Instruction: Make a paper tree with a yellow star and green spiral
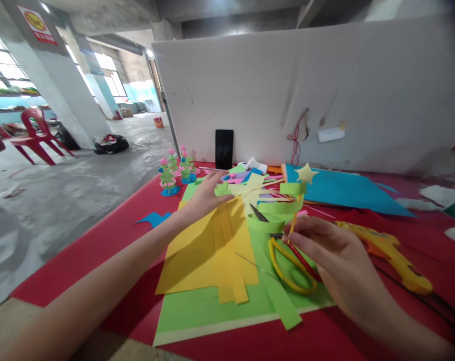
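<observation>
Red cloth covers the bench (pixel 99 250) in a bare concrete hall, with a white partition at the back. At centre frame the right hand (pixel 325 255) pinches the stick of a paper tree (pixel 287 205): three green loops are on it and one yellow star tops it, so it looks well advanced. The left hand (pixel 205 198), fingers loosely spread, touches a loose green strip (pixel 223 189) near the pile at upper centre. Below lie yellow paper sheets (pixel 197 250), one pair of scissors (pixel 291 271), one glue gun (pixel 385 255). Roughly four finished trees (pixel 177 170) stand at upper left.
</observation>
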The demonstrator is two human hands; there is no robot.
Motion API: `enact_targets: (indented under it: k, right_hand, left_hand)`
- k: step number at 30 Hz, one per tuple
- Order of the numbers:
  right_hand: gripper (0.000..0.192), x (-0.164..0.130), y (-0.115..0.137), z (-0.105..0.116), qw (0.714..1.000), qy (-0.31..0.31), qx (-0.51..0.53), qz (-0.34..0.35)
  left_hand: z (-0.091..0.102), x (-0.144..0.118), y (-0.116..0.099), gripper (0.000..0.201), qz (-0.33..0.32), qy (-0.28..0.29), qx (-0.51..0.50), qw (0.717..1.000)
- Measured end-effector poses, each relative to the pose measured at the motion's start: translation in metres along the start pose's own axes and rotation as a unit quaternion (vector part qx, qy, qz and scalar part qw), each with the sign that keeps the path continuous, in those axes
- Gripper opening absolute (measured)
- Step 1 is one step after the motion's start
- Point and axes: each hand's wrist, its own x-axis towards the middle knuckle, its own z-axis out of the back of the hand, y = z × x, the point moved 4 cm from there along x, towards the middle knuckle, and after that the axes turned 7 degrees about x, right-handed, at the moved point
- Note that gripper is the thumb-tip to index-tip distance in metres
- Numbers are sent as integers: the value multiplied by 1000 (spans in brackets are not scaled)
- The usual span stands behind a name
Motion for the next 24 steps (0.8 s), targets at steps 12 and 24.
enact_targets:
  k: [12, 24]
  right_hand:
    - [10, -3, -4, -4, 999, 9, -37, -19]
    - [10, -8, 3, -9, 992, 49, -114, 19]
  left_hand:
    - [3, -21, -73, 20, -73, -28, -21, 997]
    - [-13, -56, -107, 41, -51, 68, -64, 994]
